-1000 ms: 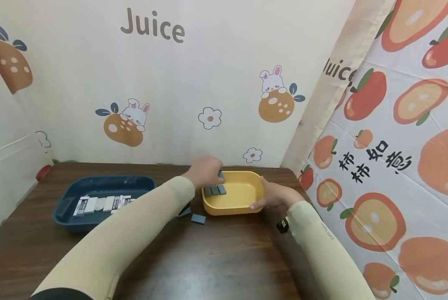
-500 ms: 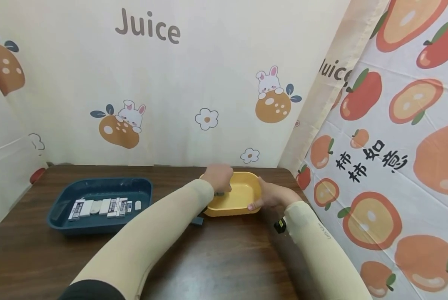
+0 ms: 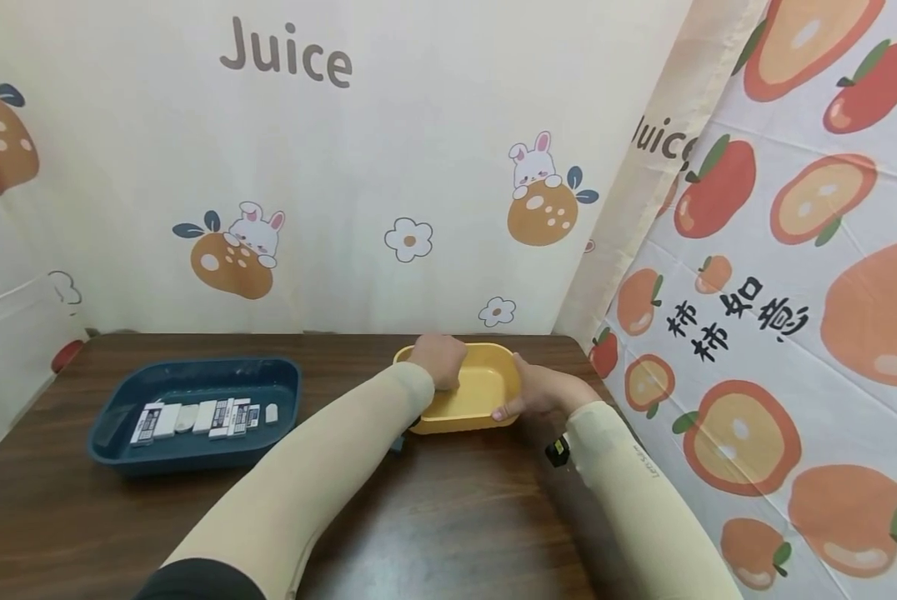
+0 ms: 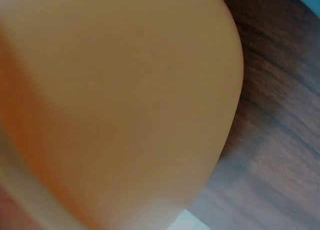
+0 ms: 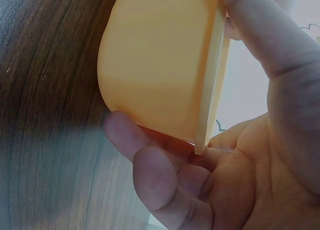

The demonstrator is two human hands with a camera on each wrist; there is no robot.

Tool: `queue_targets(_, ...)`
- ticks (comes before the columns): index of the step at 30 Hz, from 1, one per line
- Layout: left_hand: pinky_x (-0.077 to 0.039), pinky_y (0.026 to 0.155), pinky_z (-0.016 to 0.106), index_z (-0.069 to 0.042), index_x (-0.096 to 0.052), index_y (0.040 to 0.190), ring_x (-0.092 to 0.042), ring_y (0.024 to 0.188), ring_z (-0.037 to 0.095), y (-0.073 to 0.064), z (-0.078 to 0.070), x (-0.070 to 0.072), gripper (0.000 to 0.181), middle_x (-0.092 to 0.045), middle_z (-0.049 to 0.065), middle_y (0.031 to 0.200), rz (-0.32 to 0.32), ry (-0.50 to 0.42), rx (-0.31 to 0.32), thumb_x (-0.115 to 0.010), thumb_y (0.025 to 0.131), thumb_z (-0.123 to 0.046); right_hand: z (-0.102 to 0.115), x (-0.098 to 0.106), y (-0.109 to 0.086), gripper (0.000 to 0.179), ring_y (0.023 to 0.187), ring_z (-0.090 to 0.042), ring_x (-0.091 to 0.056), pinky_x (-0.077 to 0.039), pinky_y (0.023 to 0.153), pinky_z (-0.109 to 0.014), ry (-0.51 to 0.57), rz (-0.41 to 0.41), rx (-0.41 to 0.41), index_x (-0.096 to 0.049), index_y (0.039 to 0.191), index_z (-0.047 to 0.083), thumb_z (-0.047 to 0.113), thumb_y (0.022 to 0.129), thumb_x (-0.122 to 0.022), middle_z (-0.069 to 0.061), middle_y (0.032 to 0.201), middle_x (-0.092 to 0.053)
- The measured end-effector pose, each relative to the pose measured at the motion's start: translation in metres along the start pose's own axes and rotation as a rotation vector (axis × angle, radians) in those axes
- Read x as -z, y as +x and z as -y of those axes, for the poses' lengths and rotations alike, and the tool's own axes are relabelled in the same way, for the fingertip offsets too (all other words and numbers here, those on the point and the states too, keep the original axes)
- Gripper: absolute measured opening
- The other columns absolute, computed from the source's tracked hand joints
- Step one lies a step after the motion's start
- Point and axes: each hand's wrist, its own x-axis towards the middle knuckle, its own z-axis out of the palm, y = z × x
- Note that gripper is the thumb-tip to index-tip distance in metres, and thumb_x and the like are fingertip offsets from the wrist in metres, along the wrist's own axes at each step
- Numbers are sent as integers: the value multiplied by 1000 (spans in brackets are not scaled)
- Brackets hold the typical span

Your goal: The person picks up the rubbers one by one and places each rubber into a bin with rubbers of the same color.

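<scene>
In the head view, a yellow plastic tray (image 3: 486, 392) with rounded corners stands near the back of the table. My left hand (image 3: 441, 360) reaches over its left side with the fingers bent down inside; I cannot tell whether they hold anything. Its knuckles hide the small grey-blue tiles at that end. My right hand (image 3: 540, 388) grips the tray's right end, thumb on the rim. The right wrist view shows fingers (image 5: 155, 177) curled beneath the yellow wall (image 5: 155, 54). Only the tray's outer wall (image 4: 140, 89) and some table show in the left wrist view.
To the left is a dark blue tray (image 3: 193, 460) with a row of small white pieces (image 3: 204, 415), some with dark print. A grey-blue tile (image 3: 397, 445) on the table is partly behind the left sleeve. Printed curtains (image 3: 328, 167) stand behind and at the right.
My left hand has gone from above the tray's left end, where it held a grey-blue tile, to low inside it. My right hand keeps its grip. The view has turned slightly left.
</scene>
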Motion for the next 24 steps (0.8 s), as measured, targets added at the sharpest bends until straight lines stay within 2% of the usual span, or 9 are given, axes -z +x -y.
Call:
queue_targets(4,-57,69,36,-19,-63,83,-55,73,16,-2,-1,-4,23,-65,-3,80,5,-3,12,-74,102,-10,2,-1,0,151,112,-36,-68,-68,81,-49,5,0,-3,-6,181,8,49,77,-107,-27,146,-59)
queue_targets(7,-58,69,36,-18,-64,84,-55,74,16,-3,-2,-7,24,-66,-2,82,0,1,16,-67,104,-5,4,-1,0,151,112,-36,-68,-69,81,-48,1,-1,-13,-4,182,9,49,78,-106,-29,152,-57)
queue_targets(11,-61,70,37,-18,-67,86,-57,74,16,-4,-2,-7,21,-69,-1,83,6,18,25,-70,105,-9,5,-1,-1,154,111,-36,-69,-70,81,-50,3,0,-26,1,182,8,49,80,-106,-31,158,-54)
queue_targets(15,-63,73,37,-18,-69,89,-59,76,16,-6,-1,-5,16,-71,-1,85,32,32,29,-75,104,-15,4,-1,-1,153,113,-35,-68,-69,81,-51,16,2,-20,0,182,8,47,80,-106,-30,154,-56)
queue_targets(20,-57,69,34,-19,-68,88,-57,74,15,-11,9,-1,22,-67,-4,82,48,-26,5,-81,104,-27,3,0,-1,156,114,-35,-69,-69,83,-49,0,6,-21,3,181,4,49,79,-106,-31,160,-54)
queue_targets(22,-55,68,33,-18,-67,87,-56,73,14,-17,16,5,23,-64,-4,80,41,-50,-13,-79,105,-26,2,0,-1,158,118,-36,-68,-69,88,-50,-13,7,-13,5,181,2,50,79,-106,-33,164,-51)
queue_targets(24,-55,67,33,-17,-68,88,-56,71,16,-24,24,14,19,-64,-3,78,44,-87,-22,-74,106,-19,2,0,-1,157,125,-36,-65,-66,100,-51,-22,3,-5,6,181,1,50,80,-105,-32,167,-48)
